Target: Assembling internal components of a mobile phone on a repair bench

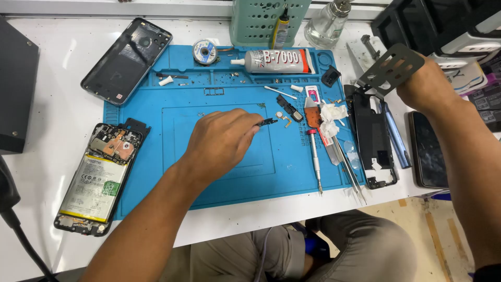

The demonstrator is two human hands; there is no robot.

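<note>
While my left hand [222,141] hovers over the middle of the blue repair mat [229,183], its fingertips are pinched shut on a small black phone part [268,121], held just above the mat at frame centre. Just right of that part lie two tiny components [284,118] and a small black piece [290,108]. My right hand [425,86] is raised at the upper right of the frame, closed on a flat dark metal plate with cut-out holes [391,68]. Below that plate, at the mat's right edge, lies a black phone frame [373,138], with a screwdriver [314,159] and tweezers [347,169] to its left, near crumpled white tissue [330,117]. A tube of glue [274,61] rests along the top of the mat beside a small spool [204,51]. At the lower left of the frame an opened phone with its battery showing [99,180] overlaps the mat's edge, and a phone back cover [127,60] lies at the upper left on the white table [52,99].
</note>
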